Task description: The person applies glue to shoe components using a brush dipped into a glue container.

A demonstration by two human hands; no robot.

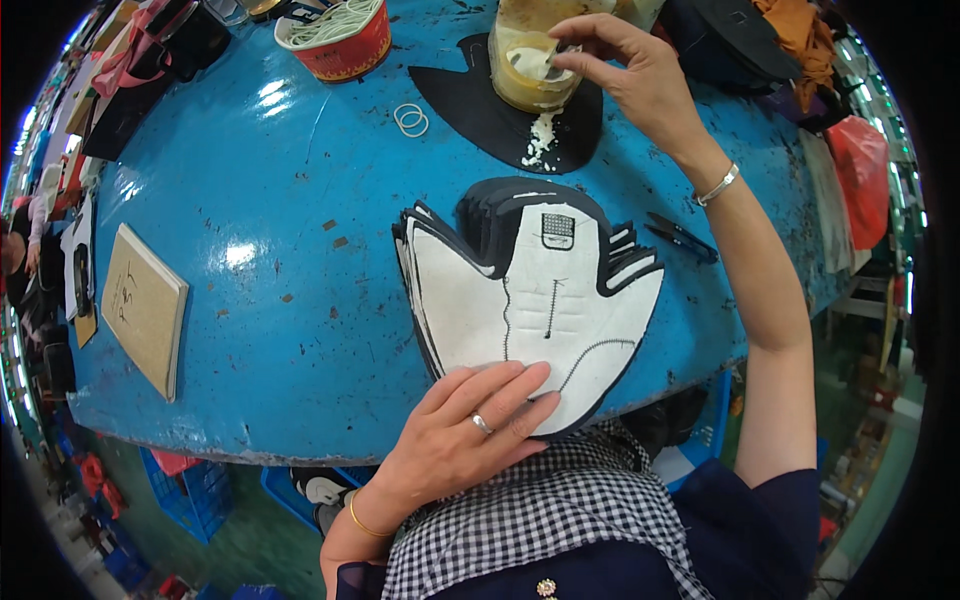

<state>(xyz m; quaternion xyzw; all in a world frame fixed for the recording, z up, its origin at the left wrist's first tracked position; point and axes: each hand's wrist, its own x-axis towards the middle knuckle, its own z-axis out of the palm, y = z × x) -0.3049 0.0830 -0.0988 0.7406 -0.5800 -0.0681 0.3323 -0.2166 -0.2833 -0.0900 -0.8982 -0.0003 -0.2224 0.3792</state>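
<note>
A stack of shoe uppers (470, 310), white on top with black edges and dark stitching, lies at the table's near edge. My left hand (480, 425) rests flat on the top one, fingers stretched out and a ring on one of them. Farther off, a yellowish tub (508, 80) of white paste (528, 62) stands on a black upper-shaped piece (455, 95). My right hand (625, 75) is over the tub's right rim, thumb and forefinger pinching a small pale flat strip (551, 58) that reaches down to the paste. White crumbs (541, 140) lie on the black piece.
Right of the stack are dark snips (683, 238). Two pale rubber bands (410, 120) lie left of the black piece, below a red bowl (345, 45) of pale loops. A brown notebook (145, 310) sits at the left. Blue crates (190, 495) stand below the table (250, 330).
</note>
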